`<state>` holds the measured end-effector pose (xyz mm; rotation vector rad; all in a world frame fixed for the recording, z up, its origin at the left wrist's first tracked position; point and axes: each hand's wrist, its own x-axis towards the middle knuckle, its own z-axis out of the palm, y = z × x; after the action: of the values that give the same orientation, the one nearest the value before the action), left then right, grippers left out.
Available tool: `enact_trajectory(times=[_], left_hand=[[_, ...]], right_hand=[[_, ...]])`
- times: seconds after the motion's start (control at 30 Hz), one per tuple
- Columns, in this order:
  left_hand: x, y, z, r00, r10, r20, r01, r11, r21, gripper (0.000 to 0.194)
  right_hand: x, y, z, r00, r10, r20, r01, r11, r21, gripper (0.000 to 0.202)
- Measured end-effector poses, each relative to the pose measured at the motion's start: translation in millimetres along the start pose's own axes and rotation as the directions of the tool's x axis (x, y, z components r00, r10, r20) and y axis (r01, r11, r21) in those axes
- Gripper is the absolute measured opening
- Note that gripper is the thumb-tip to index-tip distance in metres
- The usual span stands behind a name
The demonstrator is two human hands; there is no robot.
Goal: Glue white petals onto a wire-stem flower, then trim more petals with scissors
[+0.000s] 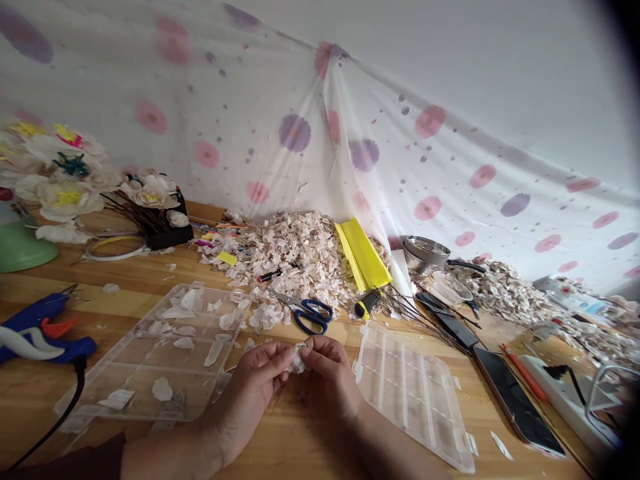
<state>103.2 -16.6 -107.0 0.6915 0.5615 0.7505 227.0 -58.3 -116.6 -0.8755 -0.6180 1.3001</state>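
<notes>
My left hand [264,368] and my right hand [327,363] meet at the front middle of the table, fingertips almost touching. Between them they pinch a small whitish petal piece [299,359], partly covered by my thumbs and fingers. Left of my hands lies a clear compartment box [117,363] with pale petals [163,389] scattered in its sections. To the right is a second clear divided tray or lid [400,380]. Just beyond my fingers rest blue-handled scissors [313,315], their blades toward the petal heap [295,247].
A blue glue gun [45,333] with its cord lies at left. White flowers [65,193] stand behind it. Yellow paper [364,257], a yellow-black handled tool [367,304], dark stems [425,317], a phone [517,400] and a power strip [565,400] occupy the right side.
</notes>
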Motion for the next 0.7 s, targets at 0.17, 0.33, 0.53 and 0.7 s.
enact_trajectory(times=[0.17,0.33,0.53,0.7], left_hand=[[1.1,-2.1,-1.6,0.999,-0.003,-0.033,0.003,1.0,0.014,0.02],[1.6,-3.6,-3.6,1.0,-0.012,-0.016,0.012,1.0,0.025,0.02],[2.5,-2.8,-2.7,1.0,-0.003,0.006,0.003,1.0,0.004,0.02],[2.1,-1.3,-2.3,1.0,-0.006,-0.01,0.005,0.995,-0.102,0.02]], right_hand=[[-0.4,1.7,-0.4,1.0,0.003,-0.001,-0.003,1.0,-0.004,0.027],[0.7,0.6,-0.2,1.0,-0.006,0.01,0.006,1.0,0.003,0.029],[0.4,-2.2,1.6,0.999,-0.011,0.035,0.011,1.0,0.013,0.03],[-2.0,-4.3,6.5,0.999,-0.004,0.049,0.001,0.998,0.059,0.029]])
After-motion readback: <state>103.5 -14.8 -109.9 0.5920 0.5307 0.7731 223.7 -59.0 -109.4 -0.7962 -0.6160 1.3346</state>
